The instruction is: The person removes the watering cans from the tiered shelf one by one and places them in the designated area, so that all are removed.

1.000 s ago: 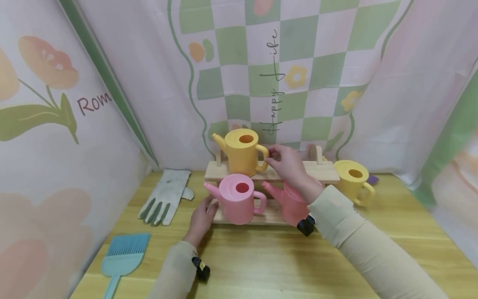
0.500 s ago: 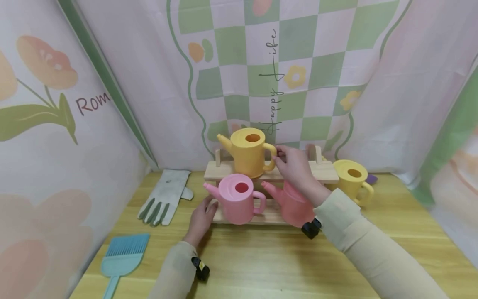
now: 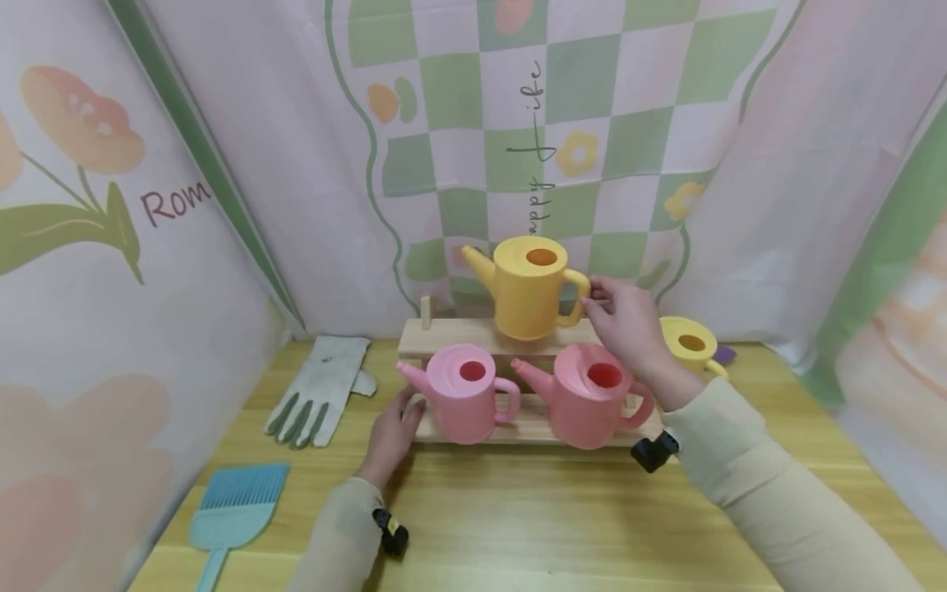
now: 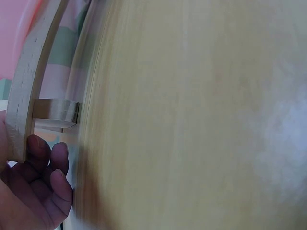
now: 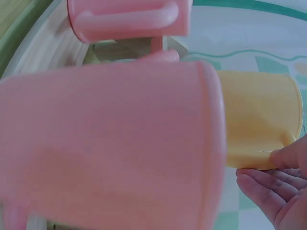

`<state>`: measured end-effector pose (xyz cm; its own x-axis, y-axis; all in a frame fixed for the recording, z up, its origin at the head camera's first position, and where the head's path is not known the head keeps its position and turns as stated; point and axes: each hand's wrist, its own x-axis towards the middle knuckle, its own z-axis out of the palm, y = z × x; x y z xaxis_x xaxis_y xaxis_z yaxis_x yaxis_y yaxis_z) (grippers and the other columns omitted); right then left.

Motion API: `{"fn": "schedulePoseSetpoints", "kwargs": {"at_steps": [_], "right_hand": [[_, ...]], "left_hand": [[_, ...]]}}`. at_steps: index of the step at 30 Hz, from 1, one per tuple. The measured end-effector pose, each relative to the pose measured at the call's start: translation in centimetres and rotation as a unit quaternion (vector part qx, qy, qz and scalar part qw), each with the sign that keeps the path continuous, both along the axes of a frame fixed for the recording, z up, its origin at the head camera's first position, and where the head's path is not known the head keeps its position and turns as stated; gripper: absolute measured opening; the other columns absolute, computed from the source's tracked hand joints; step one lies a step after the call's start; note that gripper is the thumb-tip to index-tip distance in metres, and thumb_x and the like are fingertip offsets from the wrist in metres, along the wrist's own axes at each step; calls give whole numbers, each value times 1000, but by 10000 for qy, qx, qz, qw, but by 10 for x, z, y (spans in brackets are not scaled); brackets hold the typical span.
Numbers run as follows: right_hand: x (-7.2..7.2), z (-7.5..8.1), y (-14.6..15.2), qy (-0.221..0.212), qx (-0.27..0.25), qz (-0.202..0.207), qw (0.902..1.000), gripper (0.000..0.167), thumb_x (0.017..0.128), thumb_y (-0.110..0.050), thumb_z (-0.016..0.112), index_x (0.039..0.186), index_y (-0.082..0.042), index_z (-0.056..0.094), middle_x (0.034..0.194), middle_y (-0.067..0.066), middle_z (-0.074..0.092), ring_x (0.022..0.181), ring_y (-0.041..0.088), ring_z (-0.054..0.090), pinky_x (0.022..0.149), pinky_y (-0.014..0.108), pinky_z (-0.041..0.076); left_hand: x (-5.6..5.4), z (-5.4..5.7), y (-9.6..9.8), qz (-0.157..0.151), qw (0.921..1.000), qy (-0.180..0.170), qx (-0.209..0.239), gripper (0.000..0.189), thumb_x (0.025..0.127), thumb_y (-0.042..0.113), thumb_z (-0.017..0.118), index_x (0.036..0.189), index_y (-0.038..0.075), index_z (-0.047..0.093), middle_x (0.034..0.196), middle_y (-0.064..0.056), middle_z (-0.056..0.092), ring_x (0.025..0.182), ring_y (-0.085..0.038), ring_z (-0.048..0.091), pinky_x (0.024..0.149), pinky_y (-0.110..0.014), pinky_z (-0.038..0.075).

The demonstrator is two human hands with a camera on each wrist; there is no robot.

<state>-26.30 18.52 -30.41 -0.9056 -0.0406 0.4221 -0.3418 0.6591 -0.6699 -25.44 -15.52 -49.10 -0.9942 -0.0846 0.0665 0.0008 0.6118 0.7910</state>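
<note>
My right hand (image 3: 627, 322) pinches the handle of a yellow watering can (image 3: 527, 300), whose spout points left. The can is over the upper board of a two-tier wooden shelf (image 3: 451, 335); whether its base touches the board I cannot tell. In the right wrist view, thumb and fingers close on the yellow handle (image 5: 254, 159). On the lower tier stand a light pink watering can (image 3: 462, 403) and a darker pink one (image 3: 584, 407), spouts to the left. My left hand (image 3: 390, 434) holds the left end of the lower board (image 4: 25, 96), fingers beneath it in the left wrist view.
Another yellow watering can (image 3: 684, 341) stands right of the shelf, partly behind my right hand, with a purple object (image 3: 725, 355) beside it. At left lie a grey-white glove (image 3: 320, 390) and a blue dustpan-like tool with teeth (image 3: 237, 510). Patterned curtains (image 3: 518, 123) enclose the table.
My right hand has carried the yellow watering can rightward along the upper tier and slightly upward. More of the darker pink can now shows. The left hand keeps its place on the shelf.
</note>
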Motion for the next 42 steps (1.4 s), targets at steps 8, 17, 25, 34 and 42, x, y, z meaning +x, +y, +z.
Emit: {"fn": "schedulePoseSetpoints", "kwargs": {"at_steps": [8,17,25,34,42], "right_hand": [[9,3,27,232,-54,-198,9995,32,97,-5,58,124,11,58,113,30,63,103,42,64,85,49,54],[14,-2,57,359,-134,-442,9983,33,97,-8,57,122,14,58,111,33,63,101,43,64,79,24,56],[23,-5,81,308,-292,-671,9968,36,98,-13,56,123,13,58,112,33,63,78,-9,59,60,5,48],[32,-9,115,380,-264,-683,9966,35,98,-9,54,122,16,55,111,38,60,75,-26,45,65,0,44],[44,-9,150,183,50,-1192,9927,40,99,-18,54,125,13,55,117,38,58,72,-30,42,60,0,43]], "left_hand": [[1,-1,0,21,10000,-21,-33,51,100,43,51,143,17,48,145,-15,48,131,-38,45,107,-56,37],[1,-2,-2,-1,9999,11,-101,51,100,42,51,144,16,48,145,-16,48,131,-38,45,107,-56,36],[0,0,-3,-39,10000,53,-75,51,100,42,51,144,15,48,144,-17,48,131,-39,45,107,-55,36],[-3,0,-1,-40,10000,-59,-12,53,100,45,49,145,17,46,146,-16,46,134,-37,43,108,-55,35],[-1,0,-1,-60,10000,-55,22,54,100,45,50,146,17,45,147,-14,46,134,-36,42,109,-55,34]]}}
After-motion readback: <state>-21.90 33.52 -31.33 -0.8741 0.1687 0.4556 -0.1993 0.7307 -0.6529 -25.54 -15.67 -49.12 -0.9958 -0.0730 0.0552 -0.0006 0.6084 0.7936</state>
